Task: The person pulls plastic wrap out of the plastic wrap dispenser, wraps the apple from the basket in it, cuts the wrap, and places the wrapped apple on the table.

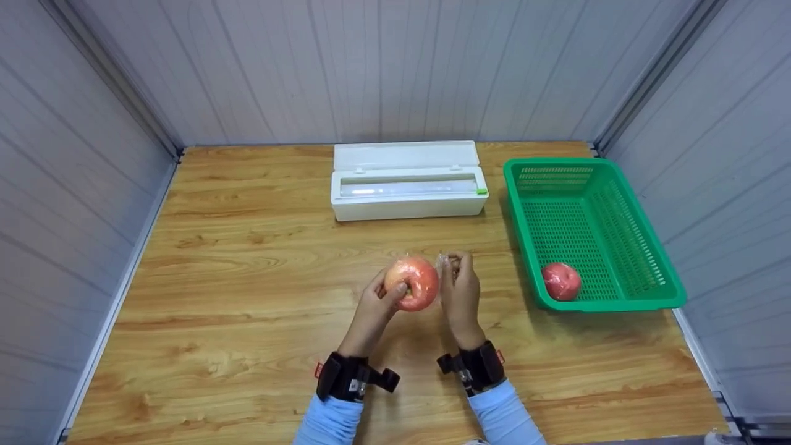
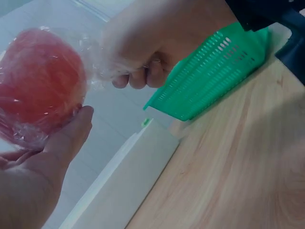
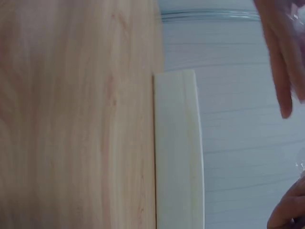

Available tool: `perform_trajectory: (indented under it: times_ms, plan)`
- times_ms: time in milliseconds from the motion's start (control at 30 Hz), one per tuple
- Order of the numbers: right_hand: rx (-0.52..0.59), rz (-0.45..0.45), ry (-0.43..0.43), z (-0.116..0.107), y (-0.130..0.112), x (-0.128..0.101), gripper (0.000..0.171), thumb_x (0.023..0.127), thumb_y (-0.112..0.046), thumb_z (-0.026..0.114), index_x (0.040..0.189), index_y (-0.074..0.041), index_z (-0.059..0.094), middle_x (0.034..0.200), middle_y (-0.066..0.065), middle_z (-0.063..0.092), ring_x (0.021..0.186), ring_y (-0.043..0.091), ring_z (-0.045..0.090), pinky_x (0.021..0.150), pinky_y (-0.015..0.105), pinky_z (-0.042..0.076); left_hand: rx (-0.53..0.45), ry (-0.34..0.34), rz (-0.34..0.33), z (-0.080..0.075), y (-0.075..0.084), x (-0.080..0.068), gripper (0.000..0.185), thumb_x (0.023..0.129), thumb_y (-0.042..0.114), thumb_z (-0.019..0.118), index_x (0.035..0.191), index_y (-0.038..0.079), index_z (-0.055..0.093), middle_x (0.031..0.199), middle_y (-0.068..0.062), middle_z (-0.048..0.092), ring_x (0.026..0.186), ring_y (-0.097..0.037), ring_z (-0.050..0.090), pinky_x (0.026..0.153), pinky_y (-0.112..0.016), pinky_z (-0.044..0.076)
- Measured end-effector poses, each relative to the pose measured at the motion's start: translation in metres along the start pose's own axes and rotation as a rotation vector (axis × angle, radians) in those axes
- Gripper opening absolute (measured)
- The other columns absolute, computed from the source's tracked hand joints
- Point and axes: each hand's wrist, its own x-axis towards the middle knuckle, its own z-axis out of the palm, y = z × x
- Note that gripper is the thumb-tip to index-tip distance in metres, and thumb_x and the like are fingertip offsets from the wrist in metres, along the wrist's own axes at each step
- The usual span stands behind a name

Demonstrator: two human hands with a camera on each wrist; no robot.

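An apple (image 1: 418, 285) with clear plastic film round it is held above the table by my left hand (image 1: 374, 307), the thumb near its stem hollow. To its right, my right hand (image 1: 461, 293) pinches a gathered end of the cling film (image 1: 440, 262) with curled fingers. In the left wrist view the film (image 2: 94, 62) stretches from the wrapped apple (image 2: 40, 81) to the right hand (image 2: 138, 47). The right wrist view catches only parts of both hands at its right edge.
A white cling film box (image 1: 408, 207) with its lid raised stands at the back middle, a roll inside. On the right sits a green basket (image 1: 618, 304) with a second apple (image 1: 561, 281) in its near left corner. Grey panels (image 1: 395, 74) enclose the wooden table (image 1: 235, 346).
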Motion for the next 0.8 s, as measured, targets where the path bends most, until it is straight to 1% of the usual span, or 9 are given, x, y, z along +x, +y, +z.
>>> perform_trajectory:
  times_ms: [133, 200, 300, 400, 533, 600, 667, 733, 800]
  plan:
    - [-0.092, -0.064, 0.007, 0.004, -0.001, -0.005, 0.017, 0.098, -0.015, 0.048, 0.106, -0.002, 0.052, 0.076, 0.009, 0.060, 0.067, 0.020, 0.057, 0.060, 0.031, 0.046, 0.052, -0.020, 0.036, 0.001, -0.003, -0.001, 0.065, 0.085, 0.022, 0.061, 0.143, 0.001, 0.038, 0.135, -0.022, 0.049, 0.113, -0.016, 0.055, 0.093, -0.027, 0.049]
    - [-0.106, -0.077, -0.003, 0.005, 0.000, -0.006, 0.018, 0.099, -0.017, 0.048, 0.107, -0.002, 0.052, 0.077, 0.009, 0.060, 0.070, 0.020, 0.058, 0.062, 0.033, 0.048, 0.060, -0.016, 0.038, 0.002, -0.004, -0.001, 0.064, 0.086, 0.022, 0.060, 0.142, 0.001, 0.038, 0.133, -0.022, 0.050, 0.110, -0.015, 0.056, 0.091, -0.026, 0.050]
    - [-0.111, -0.080, -0.034, 0.005, 0.002, -0.008, 0.018, 0.099, -0.016, 0.047, 0.109, -0.002, 0.053, 0.079, 0.008, 0.058, 0.072, 0.018, 0.057, 0.064, 0.033, 0.049, 0.071, -0.009, 0.024, 0.001, -0.007, -0.002, 0.064, 0.087, 0.024, 0.059, 0.142, -0.001, 0.037, 0.132, -0.024, 0.050, 0.106, -0.014, 0.057, 0.087, -0.024, 0.051]
    - [-0.063, -0.082, -0.063, 0.004, 0.004, -0.009, 0.014, 0.097, -0.009, 0.049, 0.109, -0.002, 0.054, 0.080, 0.007, 0.056, 0.072, 0.015, 0.052, 0.064, 0.028, 0.046, 0.096, -0.007, 0.011, 0.001, -0.008, -0.003, 0.066, 0.088, 0.027, 0.059, 0.143, -0.002, 0.036, 0.134, -0.024, 0.050, 0.109, -0.016, 0.057, 0.089, -0.026, 0.051]
    - [0.107, -0.039, -0.118, 0.003, 0.007, -0.008, 0.016, 0.092, 0.002, 0.051, 0.106, 0.002, 0.058, 0.078, 0.009, 0.053, 0.069, 0.012, 0.046, 0.061, 0.021, 0.040, 0.175, -0.004, 0.014, 0.000, -0.007, -0.003, 0.069, 0.089, 0.034, 0.061, 0.143, -0.001, 0.037, 0.138, -0.022, 0.049, 0.124, -0.023, 0.051, 0.103, -0.033, 0.043]
    - [0.211, 0.032, -0.152, 0.003, 0.009, -0.006, 0.017, 0.092, 0.002, 0.051, 0.106, 0.005, 0.059, 0.080, 0.010, 0.056, 0.070, 0.009, 0.048, 0.063, 0.019, 0.040, 0.202, -0.004, 0.015, 0.000, -0.007, -0.003, 0.071, 0.089, 0.038, 0.061, 0.143, -0.001, 0.036, 0.140, -0.022, 0.047, 0.131, -0.026, 0.045, 0.109, -0.036, 0.037]
    - [0.316, 0.141, -0.188, 0.002, 0.011, -0.005, 0.019, 0.093, -0.002, 0.052, 0.108, 0.008, 0.060, 0.085, 0.007, 0.060, 0.074, 0.005, 0.051, 0.067, 0.017, 0.043, 0.197, -0.011, 0.009, -0.001, -0.007, -0.003, 0.074, 0.089, 0.041, 0.060, 0.144, -0.002, 0.034, 0.142, -0.022, 0.044, 0.134, -0.026, 0.040, 0.113, -0.038, 0.033]
    - [0.485, 0.297, -0.241, 0.001, 0.012, -0.003, 0.022, 0.097, -0.012, 0.051, 0.107, 0.004, 0.062, 0.089, 0.002, 0.063, 0.077, 0.003, 0.055, 0.070, 0.016, 0.047, 0.169, -0.029, 0.011, -0.002, -0.007, -0.004, 0.077, 0.089, 0.042, 0.059, 0.145, -0.003, 0.031, 0.144, -0.023, 0.042, 0.135, -0.027, 0.039, 0.113, -0.039, 0.032]
    - [0.662, 0.470, -0.293, -0.001, 0.013, -0.001, 0.024, 0.098, -0.022, 0.050, 0.104, -0.003, 0.065, 0.087, -0.004, 0.065, 0.077, 0.001, 0.057, 0.070, 0.015, 0.048, 0.103, -0.050, 0.007, -0.004, -0.008, -0.004, 0.080, 0.089, 0.043, 0.060, 0.145, -0.005, 0.029, 0.145, -0.024, 0.039, 0.136, -0.026, 0.038, 0.114, -0.039, 0.030]
